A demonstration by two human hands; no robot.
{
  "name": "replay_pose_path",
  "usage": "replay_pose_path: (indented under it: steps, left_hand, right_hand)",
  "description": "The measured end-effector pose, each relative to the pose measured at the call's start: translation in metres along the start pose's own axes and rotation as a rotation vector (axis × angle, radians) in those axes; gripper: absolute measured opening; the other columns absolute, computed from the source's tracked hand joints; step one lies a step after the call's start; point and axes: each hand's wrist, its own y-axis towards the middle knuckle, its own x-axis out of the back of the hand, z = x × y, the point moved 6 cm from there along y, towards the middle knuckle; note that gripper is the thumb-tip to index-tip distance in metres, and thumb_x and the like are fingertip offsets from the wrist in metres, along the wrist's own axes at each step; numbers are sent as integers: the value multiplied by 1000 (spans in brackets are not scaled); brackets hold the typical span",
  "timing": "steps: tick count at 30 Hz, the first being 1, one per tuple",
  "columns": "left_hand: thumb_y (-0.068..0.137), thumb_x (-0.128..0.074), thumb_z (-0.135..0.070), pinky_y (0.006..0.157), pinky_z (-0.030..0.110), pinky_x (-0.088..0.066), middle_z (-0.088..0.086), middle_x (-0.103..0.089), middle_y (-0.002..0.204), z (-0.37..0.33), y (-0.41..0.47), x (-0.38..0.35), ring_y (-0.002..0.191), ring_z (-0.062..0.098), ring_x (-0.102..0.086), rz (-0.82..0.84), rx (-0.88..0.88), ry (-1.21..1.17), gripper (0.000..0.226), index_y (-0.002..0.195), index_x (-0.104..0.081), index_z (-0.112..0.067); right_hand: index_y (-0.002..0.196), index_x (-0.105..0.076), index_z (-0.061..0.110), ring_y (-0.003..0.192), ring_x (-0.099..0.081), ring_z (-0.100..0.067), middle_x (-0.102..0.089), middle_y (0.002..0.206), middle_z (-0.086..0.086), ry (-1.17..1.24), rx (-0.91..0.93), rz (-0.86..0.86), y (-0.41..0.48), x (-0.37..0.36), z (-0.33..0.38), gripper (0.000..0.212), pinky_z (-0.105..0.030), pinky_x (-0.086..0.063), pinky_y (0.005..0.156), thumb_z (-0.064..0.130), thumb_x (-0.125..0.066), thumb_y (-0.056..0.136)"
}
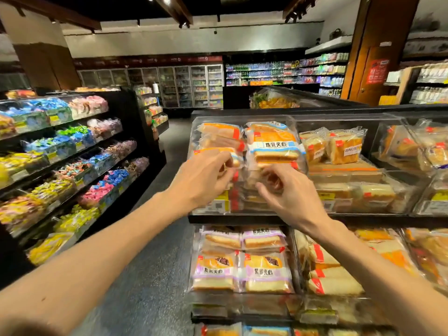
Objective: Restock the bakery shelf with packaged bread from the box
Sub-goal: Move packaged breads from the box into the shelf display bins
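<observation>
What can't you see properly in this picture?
Head view:
Box: not in the frame.
Bread pack: mostly covered by the left hand gripping it.
Right hand: grip unclear, fingers blur against clear wrappers.
Lowest shelf packs: cut off by the bottom edge.

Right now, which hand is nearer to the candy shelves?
Left. The left hand grips a bread pack at the bin's left edge; the right hand pinches another pack, further from the candy shelves.
</observation>
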Motion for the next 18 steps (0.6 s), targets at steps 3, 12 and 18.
replay_pose_path:
  steps: [3, 12, 18]
  left_hand:
    - [94, -53, -38, 67, 42, -51, 2, -62, 86, 14, -88, 31, 82, 27, -60, 79, 95, 114, 25, 96, -63, -15]
    - [85, -62, -30, 63, 34, -49, 3, -67, 88, 2, -460, 114, 82, 28, -62, 266, 940, 362, 17, 96, -68, -19]
    - [95, -60, -29, 82, 33, -49, 1, -66, 118, -54, -682, 153, 104, 25, -65, 322, 1678, 308, 28, 122, -63, -21]
  right_hand:
    - [104, -62, 19, 85, -62, -25, -63, 94, -1, 67, 162, 154, -34, -54, 66, 29, -37, -53, 70, 39, -56, 84]
    - [103, -64, 18, 74, -64, -26, -63, 91, -3, 513, 689, 724, -243, -206, 307, 35, -31, -52, 54, 42, -49, 82]
    - [130, -50, 18, 119, -49, -27, -52, 127, -5, 612, 902, 1143, -378, -232, 448, 38, -39, -45, 94, 36, -52, 97]
